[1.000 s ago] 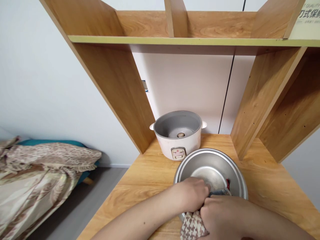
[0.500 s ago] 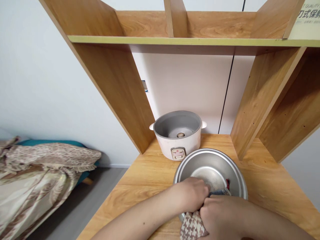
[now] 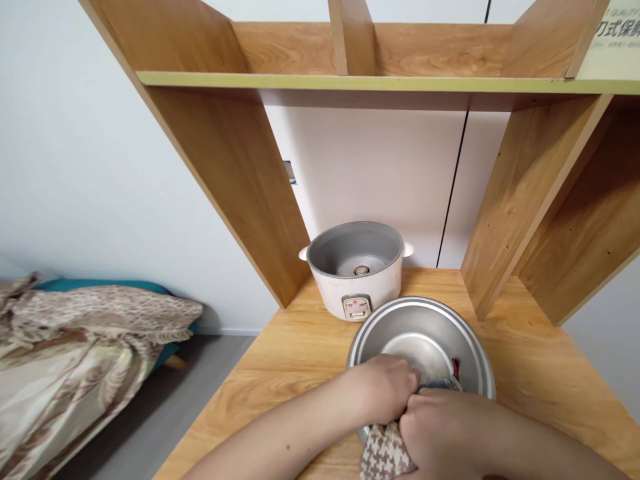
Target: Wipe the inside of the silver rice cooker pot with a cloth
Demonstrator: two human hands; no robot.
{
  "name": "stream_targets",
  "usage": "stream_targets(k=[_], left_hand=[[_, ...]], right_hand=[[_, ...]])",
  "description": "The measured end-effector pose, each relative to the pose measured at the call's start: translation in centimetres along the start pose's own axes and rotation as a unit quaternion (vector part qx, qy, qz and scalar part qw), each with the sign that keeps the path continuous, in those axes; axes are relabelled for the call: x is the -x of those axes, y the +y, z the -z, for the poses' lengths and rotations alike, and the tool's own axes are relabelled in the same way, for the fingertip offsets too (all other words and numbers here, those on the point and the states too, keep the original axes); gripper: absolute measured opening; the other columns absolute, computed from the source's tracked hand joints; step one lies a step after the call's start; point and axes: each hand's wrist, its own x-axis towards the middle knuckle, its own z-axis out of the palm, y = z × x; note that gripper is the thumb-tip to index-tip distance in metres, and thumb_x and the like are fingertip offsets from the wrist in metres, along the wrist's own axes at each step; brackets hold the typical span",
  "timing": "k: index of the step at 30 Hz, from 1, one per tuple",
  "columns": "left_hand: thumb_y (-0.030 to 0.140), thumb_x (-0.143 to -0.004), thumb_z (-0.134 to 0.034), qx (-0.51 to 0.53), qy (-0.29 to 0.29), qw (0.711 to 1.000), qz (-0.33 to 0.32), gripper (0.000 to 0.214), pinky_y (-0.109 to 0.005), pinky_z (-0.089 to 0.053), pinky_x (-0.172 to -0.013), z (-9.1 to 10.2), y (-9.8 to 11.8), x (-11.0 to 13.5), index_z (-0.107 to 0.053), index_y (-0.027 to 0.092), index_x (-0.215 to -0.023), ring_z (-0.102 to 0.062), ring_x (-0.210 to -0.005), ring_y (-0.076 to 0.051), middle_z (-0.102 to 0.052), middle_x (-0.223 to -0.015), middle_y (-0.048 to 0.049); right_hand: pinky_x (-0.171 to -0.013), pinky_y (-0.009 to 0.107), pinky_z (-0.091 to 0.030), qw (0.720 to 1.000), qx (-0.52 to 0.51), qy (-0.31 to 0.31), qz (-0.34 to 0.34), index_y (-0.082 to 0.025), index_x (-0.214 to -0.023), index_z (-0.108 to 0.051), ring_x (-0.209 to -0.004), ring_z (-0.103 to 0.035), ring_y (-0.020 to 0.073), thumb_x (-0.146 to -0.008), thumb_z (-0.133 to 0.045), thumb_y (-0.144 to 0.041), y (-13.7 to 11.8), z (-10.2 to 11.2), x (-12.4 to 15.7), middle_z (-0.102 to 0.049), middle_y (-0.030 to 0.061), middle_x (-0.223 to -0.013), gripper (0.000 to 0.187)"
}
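Observation:
A round metal pot (image 3: 425, 319) stands on the wooden table (image 3: 280, 360) in front of me. My left hand (image 3: 383, 390) rests closed over the pot's near rim and grips a houndstooth cloth (image 3: 385, 457). My right hand (image 3: 445, 427) is closed beside it, fingers curled on the same cloth, part of which lies dark inside the pot. Behind the pot sits a white rice cooker body (image 3: 356, 270), without a lid and with nothing inside it.
Wooden shelf panels (image 3: 235, 173) rise on both sides of the table and a shelf board (image 3: 380, 81) spans overhead. A bed with a patterned blanket (image 3: 75, 347) lies low at the left, beyond the table's edge.

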Motion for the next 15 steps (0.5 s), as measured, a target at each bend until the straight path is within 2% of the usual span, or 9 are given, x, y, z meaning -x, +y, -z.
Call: stream_targets(k=[7, 11, 15], left_hand=[[0.011, -0.096, -0.069, 0.000, -0.001, 1.000, 0.002, 0.026, -0.037, -0.068, -0.083, -0.07, 0.02, -0.14, -0.083, 0.008, -0.119, -0.087, -0.102, -0.035, -0.087, -0.104, -0.0179], [0.011, -0.095, -0.070, -0.001, 0.003, 1.000, 0.004, 0.023, -0.036, -0.066, -0.079, -0.42, -0.08, -0.23, -0.083, 0.011, -0.114, -0.087, -0.099, -0.034, -0.087, -0.101, -0.0172], [0.012, -0.096, -0.069, -0.001, 0.013, 1.000, 0.003, 0.026, -0.035, -0.064, -0.078, -0.79, -0.22, -0.30, -0.082, 0.010, -0.119, -0.086, -0.097, -0.033, -0.086, -0.098, -0.0169]], right_hand=[[-0.108, 0.041, -0.059, 1.000, 0.015, 0.000, -0.001, -0.011, -0.127, -0.089, -0.124, -0.079, 0.0399, -0.092, -0.075, -0.064, -0.46, 0.18, 0.27, -0.085, 0.0246, -0.132, 0.065], [-0.104, 0.040, -0.059, 1.000, 0.020, 0.000, 0.001, -0.013, -0.122, -0.090, -0.120, -0.080, 0.0384, -0.093, -0.074, -0.064, -0.64, 0.36, 0.32, -0.087, 0.0223, -0.127, 0.061], [-0.103, 0.041, -0.059, 1.000, 0.009, 0.004, 0.003, -0.014, -0.124, -0.089, -0.122, -0.079, 0.0389, -0.091, -0.074, -0.065, -0.29, 0.17, 0.26, -0.087, 0.0218, -0.129, 0.062]])
